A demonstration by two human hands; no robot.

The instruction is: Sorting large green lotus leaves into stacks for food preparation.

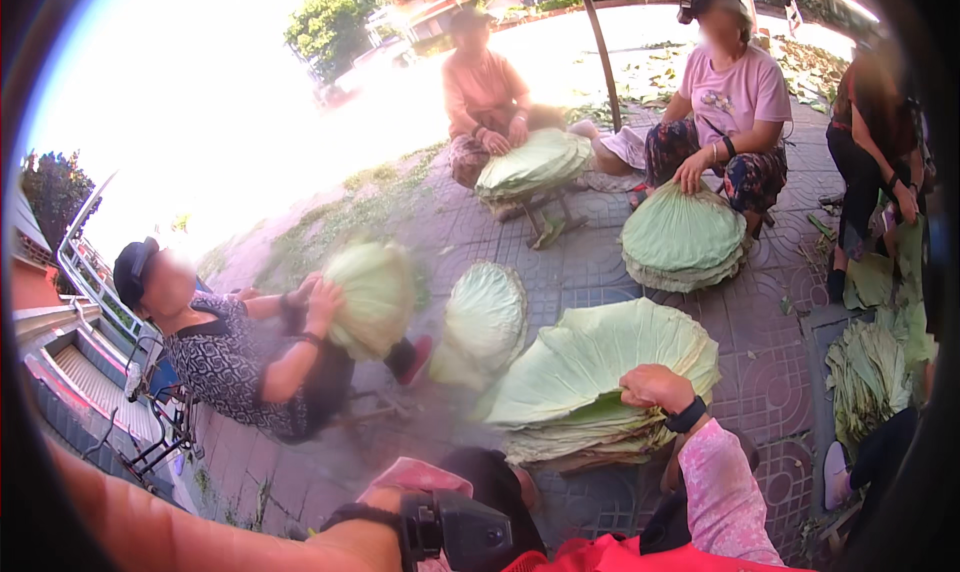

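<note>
A thick stack of large pale-green lotus leaves [592,362] lies on the pavement before my knees, spread like a fan with veins running outward. My right hand [656,388], a dark band at its wrist, pinches the near edge of the top leaf and holds it slightly raised. Browned edges of the lower leaves show beneath. My left forearm crosses the bottom of the view, wearing a dark wrist-mounted device [472,531]. Very near the camera, my left hand [142,504] fills the lower left corner; its fingers run past the picture's rim, so what they hold is hidden.
A smaller leaf pile [484,317] lies beyond mine. On the left a person [225,347] lifts a leaf bundle [371,298]. Two people opposite handle leaf stacks [682,234], one on a low stool [551,216]. Folded leaves [866,377] lie right; a tricycle [157,422] stands left.
</note>
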